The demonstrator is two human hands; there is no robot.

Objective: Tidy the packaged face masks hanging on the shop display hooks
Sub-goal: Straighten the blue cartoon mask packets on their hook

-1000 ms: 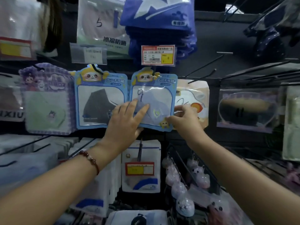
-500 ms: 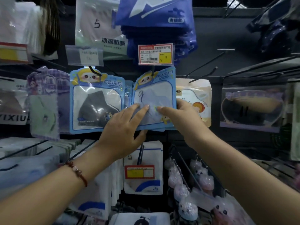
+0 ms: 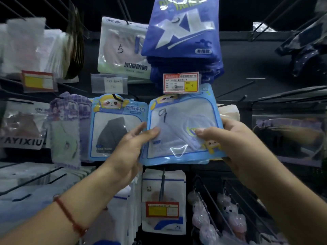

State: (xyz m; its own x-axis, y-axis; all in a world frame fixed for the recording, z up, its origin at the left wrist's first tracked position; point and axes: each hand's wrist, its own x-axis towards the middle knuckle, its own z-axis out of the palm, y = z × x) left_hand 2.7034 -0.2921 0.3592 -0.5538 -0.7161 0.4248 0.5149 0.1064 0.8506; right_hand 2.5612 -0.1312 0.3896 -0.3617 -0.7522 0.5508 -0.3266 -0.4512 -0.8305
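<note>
- At the middle of a dark shop display wall, a light-blue mask pack [image 3: 182, 128] with a cartoon animal header and a handwritten 9 is held between two hands, tilted with its top leaning right.
- Left hand [image 3: 131, 147] grips the pack's left edge, thumb on the front film, fingers curled behind.
- Right hand [image 3: 228, 137] pinches the right edge, thumb pressed on the front near a small printed character, fingers wrapped behind.
- Its top sits just under a red-and-yellow price tag [image 3: 180, 82]; whether the hang hole is on a hook cannot be told, as the tag covers it.
- Just beside it on the left hangs a matching pack with a dark mask [image 3: 115, 128], upright on its hook.
- Above are a stack of dark-blue packs [image 3: 182, 32] and a pale pack marked 5 [image 3: 122, 46].
- To do this step well, I would judge: level the pack first, keep both thumbs light so the film does not crease, and guide the hole squarely along the hook.
- Finish with its front facing out and lined up with its dark-mask neighbour.
</note>
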